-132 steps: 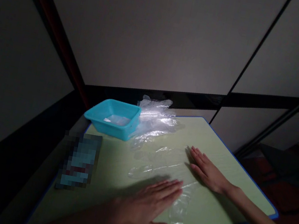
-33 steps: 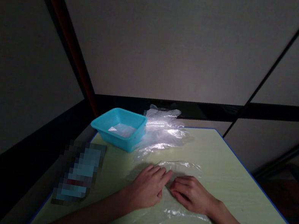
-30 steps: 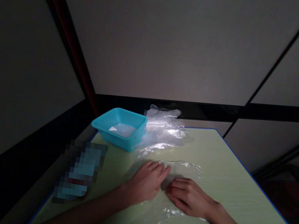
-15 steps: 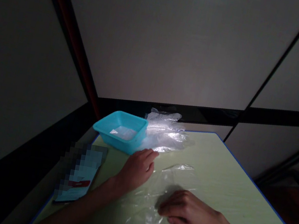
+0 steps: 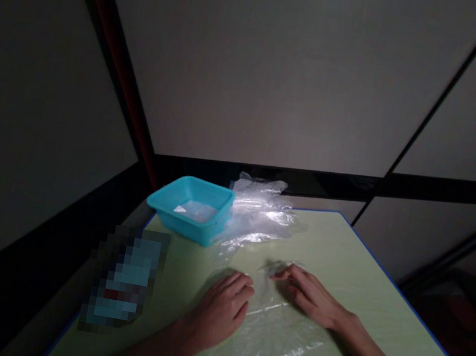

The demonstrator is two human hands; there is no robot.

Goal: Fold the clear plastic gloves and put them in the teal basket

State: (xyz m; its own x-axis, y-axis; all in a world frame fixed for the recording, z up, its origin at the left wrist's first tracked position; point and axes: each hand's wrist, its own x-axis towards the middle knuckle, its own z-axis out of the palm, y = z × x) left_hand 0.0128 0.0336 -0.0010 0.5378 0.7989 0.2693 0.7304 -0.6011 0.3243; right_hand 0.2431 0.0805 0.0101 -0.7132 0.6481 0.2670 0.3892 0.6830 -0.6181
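Observation:
A thin, clear plastic glove (image 5: 269,337) lies crumpled and shiny on the table in front of me. My left hand (image 5: 221,310) rests at its left side, fingers curled together and closed on the edge of the film; the fingertips are partly hidden. Across from it, my right hand (image 5: 313,297) touches the far end of the plastic with bent fingertips, the thumb held apart from them. Behind both hands lies a pile of clear plastic gloves (image 5: 259,212), their finger shapes spreading to the right.
A turquoise plastic basket (image 5: 183,227) stands at the back left against the glove pile, with something whitish inside. A pixelated light-blue packet (image 5: 127,281) lies by the left edge. The pale green table (image 5: 377,331) has a blue rim and meets a panelled wall (image 5: 281,87).
My left hand has drawn back toward me and slightly right. My right hand has moved away from me to the plastic's far end. The front glove now lies spread further right.

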